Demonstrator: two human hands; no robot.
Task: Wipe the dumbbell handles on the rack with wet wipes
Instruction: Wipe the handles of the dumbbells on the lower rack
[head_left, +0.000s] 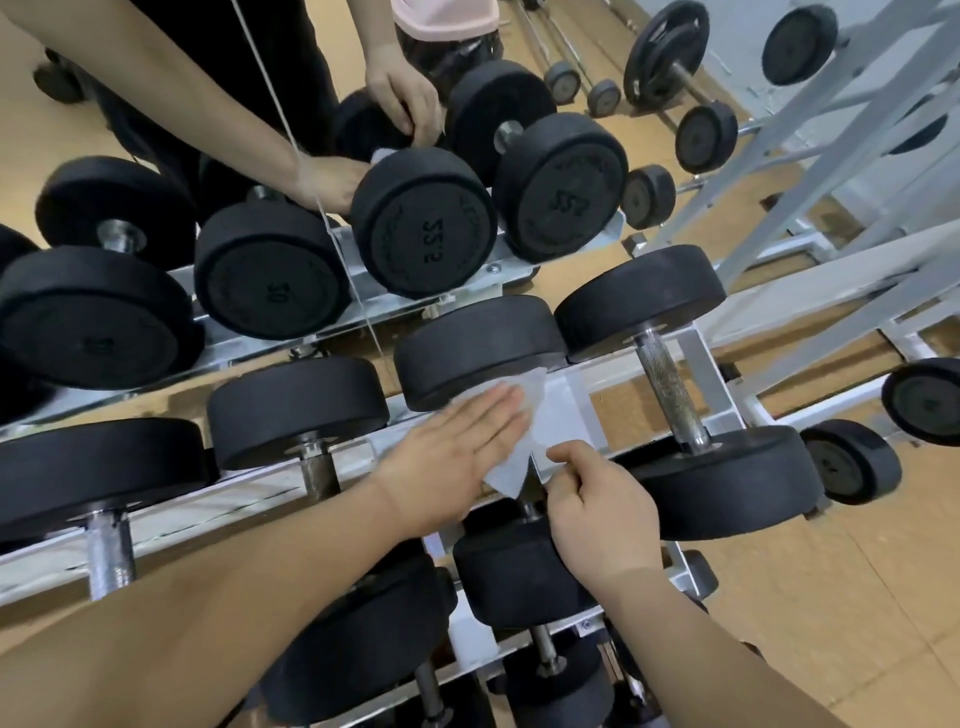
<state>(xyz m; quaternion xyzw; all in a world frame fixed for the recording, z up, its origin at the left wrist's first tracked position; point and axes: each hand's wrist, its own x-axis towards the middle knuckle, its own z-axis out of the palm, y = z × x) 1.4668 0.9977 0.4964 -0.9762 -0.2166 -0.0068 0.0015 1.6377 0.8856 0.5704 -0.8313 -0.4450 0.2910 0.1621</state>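
The wet wipe (527, 415) lies draped over the middle of one dumbbell (478, 348) on the top tier of the rack (569, 402), between that dumbbell's far head and its near head. The handle under it is almost wholly hidden; only a short stub shows below the wipe's lower corner.

The left hand (447, 457) lies flat on the wipe, fingers straight and close together, pressing it down. The right hand (597, 512) rests over the near head with fingers curled, its thumb and forefinger meeting at the wipe's right edge. Whether they actually pinch the cloth cannot be told, since white rack plate lies just behind it.

Just to the right sits a neighbouring dumbbell (670, 387), its knurled steel handle bare and fully in view. To the left, more dumbbells (296, 405) are partly covered by the left forearm, and the lower tier is cut off by the frame edge.

Behind the rack a mirror (156, 332) repeats the heads, with reversed, faint numbers, and both hands.
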